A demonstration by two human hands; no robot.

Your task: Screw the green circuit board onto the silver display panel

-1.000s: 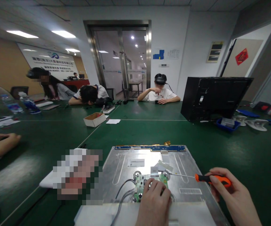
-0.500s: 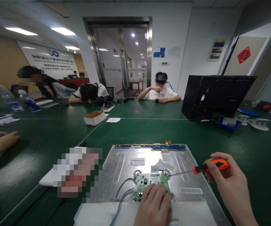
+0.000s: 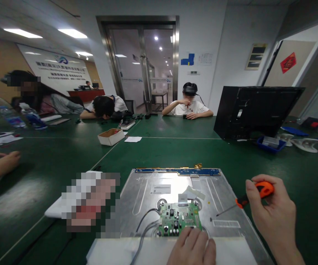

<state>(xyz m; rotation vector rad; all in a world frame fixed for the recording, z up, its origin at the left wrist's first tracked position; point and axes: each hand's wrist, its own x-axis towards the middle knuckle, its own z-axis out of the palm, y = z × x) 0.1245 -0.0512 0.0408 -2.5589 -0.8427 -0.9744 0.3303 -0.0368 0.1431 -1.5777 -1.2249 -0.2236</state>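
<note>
My right hand (image 3: 276,217) grips an orange and black screwdriver (image 3: 254,195); its tip is near a small dark screw (image 3: 211,219) on the silver metal panel (image 3: 142,191), just above a barcode label. My left hand (image 3: 193,248) lies at the lower edge of a green circuit board (image 3: 179,220), fingers bent; what its fingertips hold, if anything, is hidden. Cables run from the board's left side. A blue circuit strip (image 3: 203,172) lines the panel's far edge. White sheeting (image 3: 114,252) covers the near part.
A black monitor (image 3: 258,112) and a blue tray (image 3: 271,144) stand at the right. A small open box (image 3: 111,137) is farther back. Left of the panel lies a pixelated white item (image 3: 56,209). Other people sit around the green table (image 3: 159,152); one person's hands (image 3: 1,165) are at the left edge.
The screwdriver tip has moved from the board's upper right corner down and right to the small screw. My left hand has slid right and towards me, uncovering more of the board.
</note>
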